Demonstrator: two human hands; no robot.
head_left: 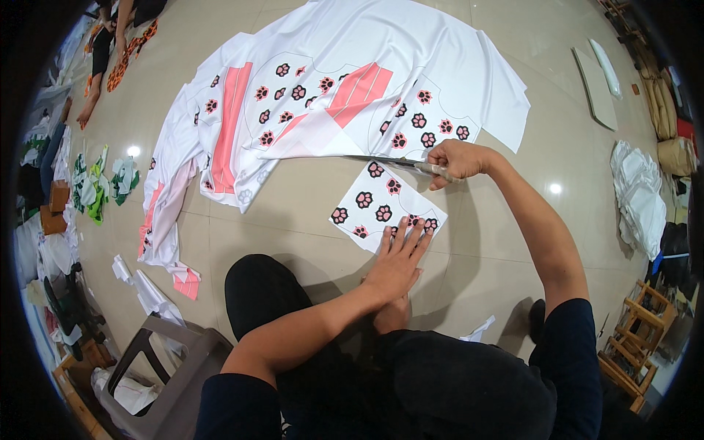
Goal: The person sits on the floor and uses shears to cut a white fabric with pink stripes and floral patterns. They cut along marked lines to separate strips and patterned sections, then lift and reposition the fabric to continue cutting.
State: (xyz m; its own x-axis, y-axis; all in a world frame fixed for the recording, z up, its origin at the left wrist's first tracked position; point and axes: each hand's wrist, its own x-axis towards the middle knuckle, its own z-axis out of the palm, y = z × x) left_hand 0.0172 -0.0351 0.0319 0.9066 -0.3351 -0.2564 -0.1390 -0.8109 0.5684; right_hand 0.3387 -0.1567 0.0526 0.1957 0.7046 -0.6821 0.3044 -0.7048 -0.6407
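Observation:
A large white fabric sheet (440,66) with pink panels and black-and-pink paw prints lies spread and wrinkled on the floor ahead of me. My right hand (456,163) is closed round the handles of scissors (416,166), whose blades point left along the sheet's near edge. Nearer to me, a smaller squarish piece of paw-print fabric (374,196) lies flat, its upper corner by the blades. My left hand (400,260) rests on its lower edge, fingers stretched and spread.
A grey plastic stool (192,339) stands at lower left. White scraps (150,293) and green-and-white cloth pieces (99,183) lie to the left. Another person's bare foot (89,110) shows at upper left. At right are a white bundle (638,194), a flat board (594,88) and wooden frames (634,337).

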